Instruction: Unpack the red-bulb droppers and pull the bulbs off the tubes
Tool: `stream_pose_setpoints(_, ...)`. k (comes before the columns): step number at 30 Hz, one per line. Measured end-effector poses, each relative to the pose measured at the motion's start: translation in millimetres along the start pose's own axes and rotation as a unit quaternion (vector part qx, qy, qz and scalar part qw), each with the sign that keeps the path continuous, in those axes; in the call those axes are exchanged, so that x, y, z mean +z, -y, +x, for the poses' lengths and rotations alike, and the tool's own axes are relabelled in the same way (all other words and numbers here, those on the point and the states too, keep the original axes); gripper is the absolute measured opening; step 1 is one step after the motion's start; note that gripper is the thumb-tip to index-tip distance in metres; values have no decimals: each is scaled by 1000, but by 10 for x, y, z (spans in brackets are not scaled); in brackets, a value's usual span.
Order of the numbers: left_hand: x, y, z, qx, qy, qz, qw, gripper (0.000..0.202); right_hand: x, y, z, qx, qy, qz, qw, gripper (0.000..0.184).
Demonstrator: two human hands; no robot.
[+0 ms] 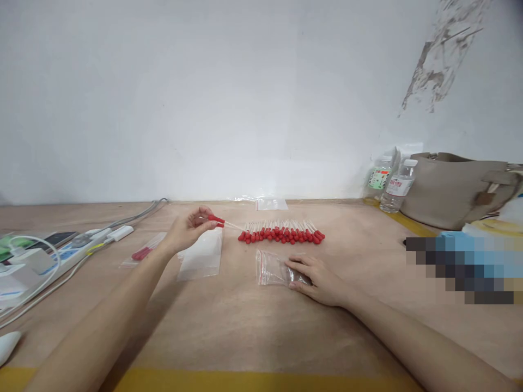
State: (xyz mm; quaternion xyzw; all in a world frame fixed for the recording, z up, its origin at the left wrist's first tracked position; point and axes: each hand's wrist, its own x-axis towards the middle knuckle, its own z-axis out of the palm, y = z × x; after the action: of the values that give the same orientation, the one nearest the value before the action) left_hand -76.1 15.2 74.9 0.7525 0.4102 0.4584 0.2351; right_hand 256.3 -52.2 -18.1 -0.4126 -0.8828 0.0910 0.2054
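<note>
My left hand [194,227] is closed in a pinch around the red ends of a few red-tipped sticks [216,220], whose thin pale stems point right. Beyond its fingertips, a long row of the same red-tipped sticks [281,234] lies on the table, red ends towards me. My right hand [316,279] rests with fingers apart on a clear zip bag [273,270] with a red seal line; part of the bag is hidden under the fingers. Just below my left hand lies a stack of whitish plastic bags [201,260].
At left are a small bag with red pieces [143,252], a power strip [69,256] with cables, and a phone [57,239]. Another flat bag [271,204] lies by the wall. Two bottles [398,188] and a grey handbag [445,190] stand at right, near a pixelated patch.
</note>
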Motion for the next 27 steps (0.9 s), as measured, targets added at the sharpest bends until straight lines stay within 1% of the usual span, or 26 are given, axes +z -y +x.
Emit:
stream_pose_setpoints(2,80,-16,48,45,-83,40,995,28,0,2,1,-1,-2,1,1000,53)
stream_pose_setpoints(3,149,-12,77,67,-114,61,989,26,-1,3,2,-3,-4,1,1000,53)
stream_pose_setpoints(4,230,4,109,88,-133,84,984,24,-3,5,3,-4,-5,2,1000,52)
stream_pose_setpoints(5,319,31,144,108,-138,111,978,21,-5,7,4,-5,-7,3,1000,52)
stream_pose_setpoints(7,502,116,217,149,-116,183,965,18,-9,11,4,-5,-7,3,1000,52)
stream_pose_setpoints(9,671,223,283,172,-67,264,947,18,-12,15,3,-5,-7,3,1000,52)
stream_pose_setpoints(11,809,321,331,175,-13,324,930,21,-14,19,1,-5,-7,4,1000,52)
stream_pose_setpoints(13,912,386,360,173,29,348,921,22,-13,20,0,-3,-8,4,1000,52)
stream_pose_setpoints(15,975,411,377,172,53,350,919,21,-11,19,-1,-1,-8,4,1000,52)
stream_pose_setpoints(18,993,386,394,169,81,350,918,21,-11,15,0,-2,-9,5,1000,52)
stream_pose_setpoints(20,960,335,383,165,91,347,919,22,-15,17,2,-8,-9,7,1000,52)
stream_pose_setpoints(22,914,255,326,155,92,330,926,26,-20,20,2,-9,-9,7,1000,52)
stream_pose_setpoints(24,883,147,202,152,86,296,939,28,-20,22,2,-8,-10,5,1000,51)
stream_pose_setpoints(27,904,-35,-87,166,73,226,957,26,-6,12,0,-11,-12,2,1000,51)
